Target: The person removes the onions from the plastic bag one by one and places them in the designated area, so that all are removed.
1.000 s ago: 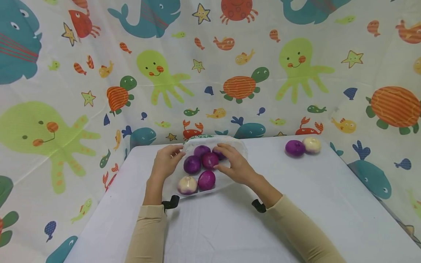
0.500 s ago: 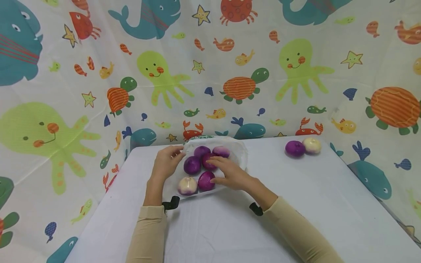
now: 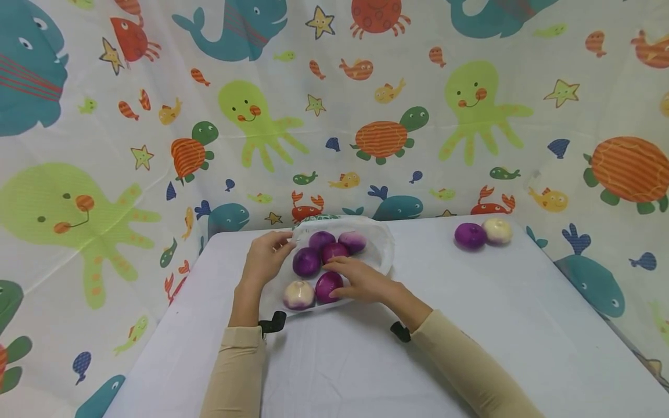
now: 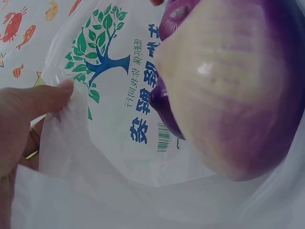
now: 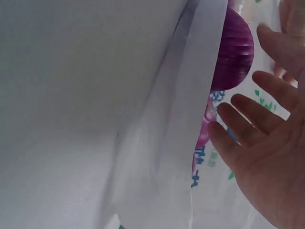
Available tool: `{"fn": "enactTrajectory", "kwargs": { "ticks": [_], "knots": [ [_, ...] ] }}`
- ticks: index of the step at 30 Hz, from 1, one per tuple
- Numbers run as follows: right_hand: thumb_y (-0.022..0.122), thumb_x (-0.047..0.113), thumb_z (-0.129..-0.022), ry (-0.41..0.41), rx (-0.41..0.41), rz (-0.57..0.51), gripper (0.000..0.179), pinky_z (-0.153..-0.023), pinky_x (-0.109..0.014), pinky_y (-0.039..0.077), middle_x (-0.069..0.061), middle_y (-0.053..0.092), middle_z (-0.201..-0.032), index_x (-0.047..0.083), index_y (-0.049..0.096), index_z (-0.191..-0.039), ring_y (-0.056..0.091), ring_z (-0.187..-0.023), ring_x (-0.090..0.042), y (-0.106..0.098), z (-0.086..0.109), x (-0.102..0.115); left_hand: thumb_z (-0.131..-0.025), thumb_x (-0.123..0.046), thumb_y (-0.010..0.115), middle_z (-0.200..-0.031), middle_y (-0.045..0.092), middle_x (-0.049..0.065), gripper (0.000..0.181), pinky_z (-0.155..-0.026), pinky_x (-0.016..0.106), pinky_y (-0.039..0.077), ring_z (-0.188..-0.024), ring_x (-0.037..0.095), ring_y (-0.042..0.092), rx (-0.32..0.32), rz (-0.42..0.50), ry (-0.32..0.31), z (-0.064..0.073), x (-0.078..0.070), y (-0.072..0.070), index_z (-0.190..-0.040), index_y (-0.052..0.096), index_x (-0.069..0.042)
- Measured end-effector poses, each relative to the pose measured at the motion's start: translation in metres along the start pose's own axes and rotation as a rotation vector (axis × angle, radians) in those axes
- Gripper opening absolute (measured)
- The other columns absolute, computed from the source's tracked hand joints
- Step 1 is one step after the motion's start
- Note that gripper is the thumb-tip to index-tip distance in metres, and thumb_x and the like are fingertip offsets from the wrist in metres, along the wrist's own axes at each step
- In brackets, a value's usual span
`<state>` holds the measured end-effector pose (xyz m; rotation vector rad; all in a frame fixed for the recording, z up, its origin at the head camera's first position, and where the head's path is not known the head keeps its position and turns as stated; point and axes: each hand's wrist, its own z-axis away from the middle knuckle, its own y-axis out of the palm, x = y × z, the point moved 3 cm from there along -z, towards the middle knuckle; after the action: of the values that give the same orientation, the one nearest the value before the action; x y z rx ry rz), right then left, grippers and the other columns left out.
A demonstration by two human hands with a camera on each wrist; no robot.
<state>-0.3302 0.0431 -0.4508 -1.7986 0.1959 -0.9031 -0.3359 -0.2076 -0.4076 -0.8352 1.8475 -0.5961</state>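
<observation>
A white plastic bag lies spread open on the table with several onions in it. At its left edge, my left hand pinches the plastic between thumb and fingers. My right hand hovers over the bag's front right side, fingers spread, thumb beside a purple onion. In the right wrist view its fingers stand apart from the purple onion. Next to that onion is a cream and purple one. Further back in the bag sit several more, among them a pale purple onion.
Two more onions, a purple one and a cream one, rest at the table's back right. A cloth printed with sea animals hangs behind the white-covered table. Green leaves and blue lettering are printed on the bag.
My right hand has left the onion at the bag's back right and moved toward me and to the left, to the front purple onion. My left hand stays in place.
</observation>
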Motion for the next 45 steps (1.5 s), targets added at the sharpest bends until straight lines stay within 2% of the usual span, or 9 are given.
{"fn": "enactTrajectory", "kwargs": {
  "ticks": [10,14,19,26,32,39,45],
  "knots": [
    [0.08,0.031,-0.093,-0.088,0.055,0.059,0.056,-0.119,-0.046,0.04,-0.01,0.059,-0.146,0.011,0.062,-0.142,0.052,-0.139,-0.027,0.009,-0.012,0.004,-0.099,-0.024,0.073,-0.102,0.074,0.007,0.032,-0.078,0.037,0.055,-0.092,0.024,0.064,-0.008,0.003,0.007,0.0,0.001,-0.001,-0.13,0.073,-0.013],
    [0.082,0.029,-0.091,-0.108,0.052,0.076,0.057,-0.118,-0.044,0.041,-0.01,0.06,-0.143,0.01,0.062,-0.141,0.054,-0.136,-0.026,0.012,-0.013,0.004,-0.099,-0.024,0.073,-0.102,0.074,0.007,0.032,-0.078,0.037,0.055,-0.092,0.024,0.064,-0.005,0.003,0.007,0.0,0.0,-0.001,-0.13,0.073,-0.013],
    [0.083,0.029,-0.089,-0.094,0.025,0.049,0.056,-0.117,-0.042,0.043,-0.007,0.062,-0.139,0.012,0.063,-0.138,0.055,-0.132,-0.023,0.013,-0.011,0.002,-0.099,-0.023,0.072,-0.102,0.074,0.008,0.033,-0.079,0.038,0.055,-0.093,0.025,0.064,-0.001,0.005,0.005,0.0,0.0,-0.001,-0.13,0.072,-0.012],
    [0.082,0.031,-0.091,-0.03,-0.002,-0.035,0.054,-0.116,-0.043,0.044,-0.003,0.06,-0.141,0.017,0.062,-0.139,0.053,-0.133,-0.021,0.009,-0.005,-0.003,-0.1,-0.024,0.072,-0.102,0.074,0.007,0.033,-0.079,0.038,0.056,-0.093,0.024,0.063,-0.001,0.005,0.001,0.001,0.0,-0.001,-0.131,0.072,-0.012],
    [0.081,0.031,-0.092,0.022,-0.086,-0.109,0.052,-0.111,-0.043,0.049,-0.003,0.054,-0.144,0.021,0.06,-0.137,0.049,-0.133,-0.02,-0.003,0.0,-0.007,-0.099,-0.023,0.072,-0.102,0.074,0.008,0.033,-0.078,0.037,0.056,-0.092,0.025,0.064,-0.004,0.004,0.008,0.001,-0.001,-0.003,-0.131,0.072,-0.012],
    [0.083,0.032,-0.09,-0.008,-0.233,-0.17,0.054,-0.106,-0.041,0.053,-0.003,0.057,-0.141,0.019,0.058,-0.135,0.053,-0.127,-0.02,-0.023,0.006,-0.01,-0.1,-0.024,0.072,-0.104,0.074,0.007,0.034,-0.079,0.038,0.056,-0.092,0.024,0.064,-0.003,0.002,0.001,0.001,-0.002,-0.004,-0.131,0.072,-0.012],
    [0.086,0.028,-0.088,-0.038,-0.339,-0.245,0.063,-0.107,-0.041,0.053,-0.004,0.054,-0.145,0.014,0.054,-0.141,0.056,-0.13,-0.021,-0.034,0.012,-0.013,-0.1,-0.024,0.072,-0.104,0.074,0.007,0.034,-0.079,0.039,0.056,-0.093,0.025,0.064,0.0,0.007,-0.004,0.002,-0.002,-0.004,-0.131,0.072,-0.012]
  ]
}}
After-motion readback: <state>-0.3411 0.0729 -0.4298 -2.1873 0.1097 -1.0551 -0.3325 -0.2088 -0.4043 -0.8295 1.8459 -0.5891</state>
